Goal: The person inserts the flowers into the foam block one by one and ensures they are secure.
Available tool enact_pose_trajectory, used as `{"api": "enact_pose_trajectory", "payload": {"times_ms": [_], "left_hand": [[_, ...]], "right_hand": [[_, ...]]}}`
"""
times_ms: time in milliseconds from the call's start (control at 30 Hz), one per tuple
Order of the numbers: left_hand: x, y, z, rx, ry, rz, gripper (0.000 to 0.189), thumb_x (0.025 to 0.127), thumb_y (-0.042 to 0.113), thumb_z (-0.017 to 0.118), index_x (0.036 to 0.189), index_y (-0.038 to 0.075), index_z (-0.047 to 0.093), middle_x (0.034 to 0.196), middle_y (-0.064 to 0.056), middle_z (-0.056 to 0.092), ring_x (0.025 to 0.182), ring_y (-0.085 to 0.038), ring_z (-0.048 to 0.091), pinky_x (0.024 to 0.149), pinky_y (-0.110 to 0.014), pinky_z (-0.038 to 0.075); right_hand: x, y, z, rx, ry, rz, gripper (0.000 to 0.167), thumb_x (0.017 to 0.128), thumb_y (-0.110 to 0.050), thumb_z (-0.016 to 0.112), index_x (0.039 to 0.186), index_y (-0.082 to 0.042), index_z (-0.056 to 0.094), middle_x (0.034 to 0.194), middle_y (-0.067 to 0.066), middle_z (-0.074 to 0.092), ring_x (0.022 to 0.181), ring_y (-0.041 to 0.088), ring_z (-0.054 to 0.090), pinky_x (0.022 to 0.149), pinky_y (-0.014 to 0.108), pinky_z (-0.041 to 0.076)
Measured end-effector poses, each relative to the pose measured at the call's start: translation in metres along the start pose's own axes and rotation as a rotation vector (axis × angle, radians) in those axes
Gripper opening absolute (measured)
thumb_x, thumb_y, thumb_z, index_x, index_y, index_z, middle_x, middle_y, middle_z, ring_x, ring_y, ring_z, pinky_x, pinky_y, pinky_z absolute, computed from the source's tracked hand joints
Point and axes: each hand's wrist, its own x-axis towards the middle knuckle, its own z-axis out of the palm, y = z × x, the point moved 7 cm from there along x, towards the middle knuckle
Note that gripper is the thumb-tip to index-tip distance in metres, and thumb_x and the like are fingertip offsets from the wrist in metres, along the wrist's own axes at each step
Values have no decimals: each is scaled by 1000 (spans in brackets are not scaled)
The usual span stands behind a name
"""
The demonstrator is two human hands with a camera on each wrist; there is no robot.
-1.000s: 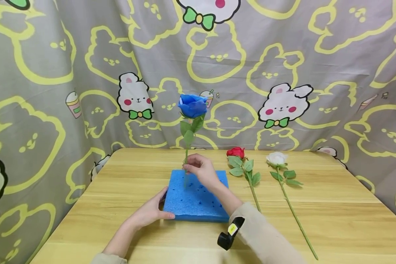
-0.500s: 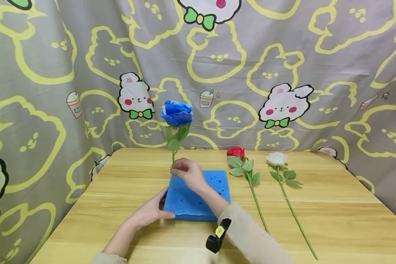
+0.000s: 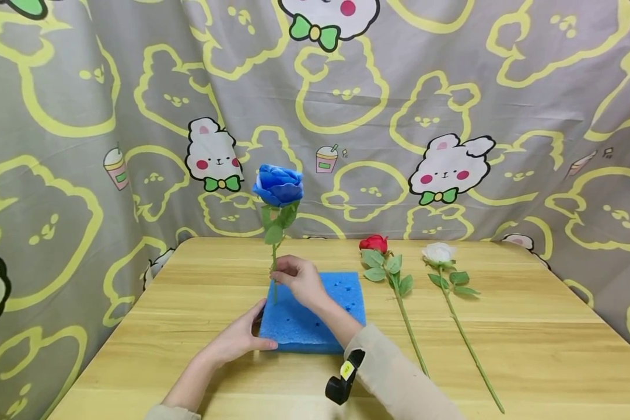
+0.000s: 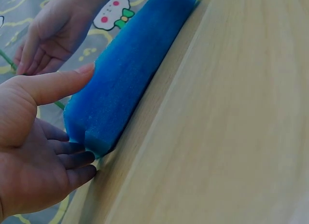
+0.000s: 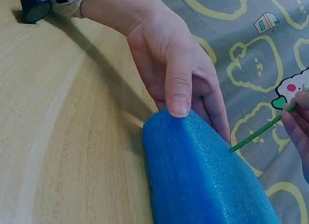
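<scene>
A blue artificial rose (image 3: 278,185) with green leaves stands nearly upright over the left part of a blue foam block (image 3: 300,331). My right hand (image 3: 300,283) pinches its stem between thumb and fingers, a little above the foam. In the right wrist view the green stem (image 5: 256,134) meets the block's top face; how deep it sits is hidden. My left hand (image 3: 240,336) holds the block's near left corner. In the left wrist view its thumb (image 4: 60,84) lies over the block's edge and the fingers rest against the side. Small holes dot the foam's top.
A red rose (image 3: 374,244) and a white rose (image 3: 438,253) lie on the wooden table (image 3: 525,338), right of the block, stems toward the front. A grey patterned curtain (image 3: 357,116) hangs behind the table. A black camera (image 3: 340,386) is strapped to my right wrist.
My right hand has moved the blue rose left and slightly down, to the block's left part, and has stayed almost still over the last half second. The left hand keeps its place.
</scene>
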Motion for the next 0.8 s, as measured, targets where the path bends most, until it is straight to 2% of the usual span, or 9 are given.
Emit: {"api": "enact_pose_trajectory", "payload": {"times_ms": [133, 267, 367, 567, 800], "left_hand": [[-1, -2, 0, 2, 9, -11, 103, 76, 24, 78, 144, -9, 8, 146, -29, 22, 132, -40, 25, 105, -54, 23], [-1, -5, 0, 13, 13, -16, 104, 75, 25, 78, 144, -10, 9, 147, -28, 21, 133, -39, 24, 105, -54, 22], [0, -7, 1, 14, 11, -19, 104, 75, 25, 78, 144, -9, 9, 147, -28, 21, 133, -39, 23, 105, -53, 21], [0, -6, 0, 13, 11, -10, 103, 76, 24, 77, 144, -10, 9, 146, -30, 22, 132, -40, 25, 105, -53, 23], [0, -1, -1, 5, 9, -4, 102, 76, 21, 77, 144, -10, 8, 145, -30, 22, 132, -40, 26, 105, -53, 23]], "right_hand": [[3, 13, 3, -64, -6, -14, 16, 87, 4, 59, 102, 10, 63, 89, 23, 65, 80, 37, 63, 73, 46, 52], [8, 33, 6, -132, -8, -18, 14, 87, -1, 61, 100, 5, 65, 85, 14, 67, 75, 26, 64, 66, 31, 52], [8, 38, 6, -144, -5, -6, 13, 87, -3, 62, 99, 1, 66, 84, 10, 66, 73, 19, 63, 64, 24, 50], [9, 44, 7, -164, -8, 20, 15, 86, -6, 65, 98, 0, 68, 87, 8, 67, 76, 15, 64, 63, 22, 50], [9, 52, 8, -109, -9, 74, 15, 85, -7, 66, 98, 1, 68, 88, 10, 67, 76, 28, 65, 64, 33, 53]]}}
